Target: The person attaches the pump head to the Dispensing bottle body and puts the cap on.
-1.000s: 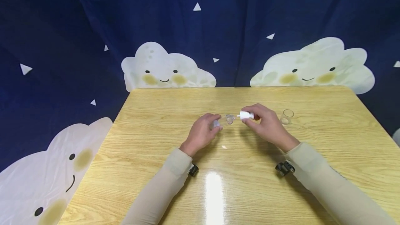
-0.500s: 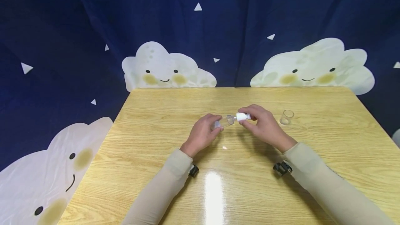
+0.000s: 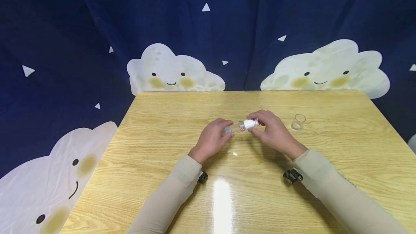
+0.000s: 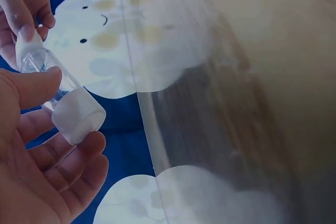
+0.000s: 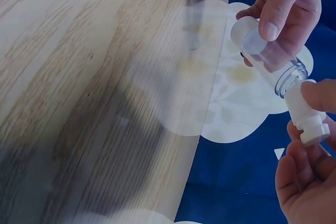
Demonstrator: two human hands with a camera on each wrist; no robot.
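Note:
My left hand grips a clear bottle with a white bottom, thumb on one side and fingers on the other. The bottle lies tilted above the table, its mouth pointing right. My right hand pinches a white pump head between thumb and fingers. Seen in the right wrist view, the pump head meets the threaded neck of the bottle. Whether the threads are engaged, I cannot tell. The dip tube is hidden inside the bottle.
A clear cylindrical cap stands on the wooden table, just right of my right hand. Behind the table hangs a dark blue curtain with white clouds. Glare marks the table's near middle.
My right hand has moved left with the pump head, closing the gap to the bottle's mouth. The tube has gone into the bottle. My left hand has stayed nearly still.

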